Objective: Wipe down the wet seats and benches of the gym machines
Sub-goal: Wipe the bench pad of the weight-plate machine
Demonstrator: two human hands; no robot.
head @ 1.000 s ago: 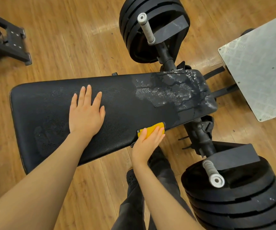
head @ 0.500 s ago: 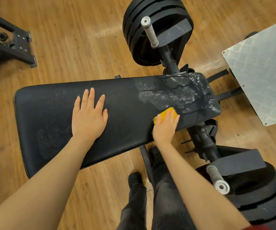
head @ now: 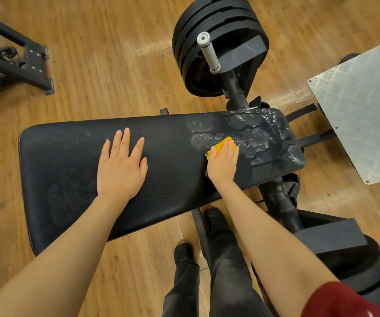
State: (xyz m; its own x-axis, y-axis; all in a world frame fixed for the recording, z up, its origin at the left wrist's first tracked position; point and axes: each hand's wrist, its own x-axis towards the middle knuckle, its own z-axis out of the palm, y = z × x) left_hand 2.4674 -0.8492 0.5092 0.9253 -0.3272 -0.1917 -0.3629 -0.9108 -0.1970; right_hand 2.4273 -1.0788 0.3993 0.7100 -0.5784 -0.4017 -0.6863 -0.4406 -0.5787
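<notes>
A long black padded bench point(head: 170, 143) lies across the middle of the view. Its right end is covered with shiny water patches point(head: 264, 136). My left hand point(head: 121, 165) rests flat on the dry middle of the pad with straight fingers. My right hand point(head: 223, 160) presses a yellow cloth point(head: 221, 145) onto the pad at the near-left edge of the wet area. Straight fingers cover most of the cloth, so only its far edge shows.
Stacks of black weight plates sit on a bar behind the bench point(head: 218, 42) and at the near right point(head: 353, 266). A grey metal footplate point(head: 363, 106) is at the right. A dark machine frame point(head: 17, 62) stands at the far left. My legs and shoes point(head: 214, 259) stand on the wooden floor.
My right hand has slid the yellow cloth from the bench's near edge up and to the right into the wet patch. My left hand has stayed flat on the pad.
</notes>
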